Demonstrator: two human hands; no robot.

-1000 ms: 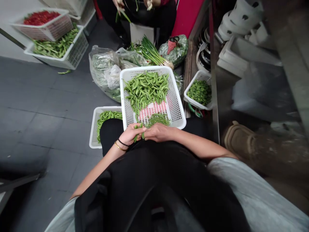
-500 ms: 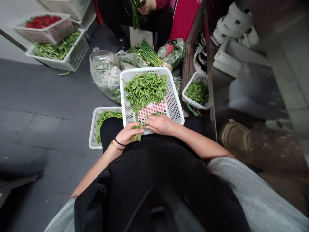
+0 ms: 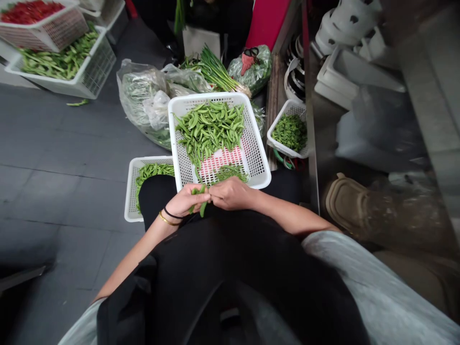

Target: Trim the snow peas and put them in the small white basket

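Observation:
A white plastic basket [image 3: 265,163] rests on my lap, with a heap of green pea pods [image 3: 212,127] in its far part. Small trimmings [image 3: 232,172] lie in its near right corner. My left hand [image 3: 185,199], at the basket's near edge, is closed around a few pea pods [image 3: 201,203]. My right hand [image 3: 232,192] is closed too, its fingertips meeting those of the left. Whatever it pinches is hidden by the fingers.
Another basket of pods [image 3: 130,191] stands by my left leg. Beyond my lap lie bagged greens [image 3: 142,98], spring onions [image 3: 217,69] and scissors [image 3: 250,51]. A small basket of leaves [image 3: 304,152] is at right, stacked baskets [image 3: 94,79] at far left. A co-worker's legs [image 3: 158,24] show ahead.
My right hand has drawn back from over the basket to the left hand's fingertips and closed, uncovering more trimmings. The left hand still holds pods. The whole view has shifted slightly.

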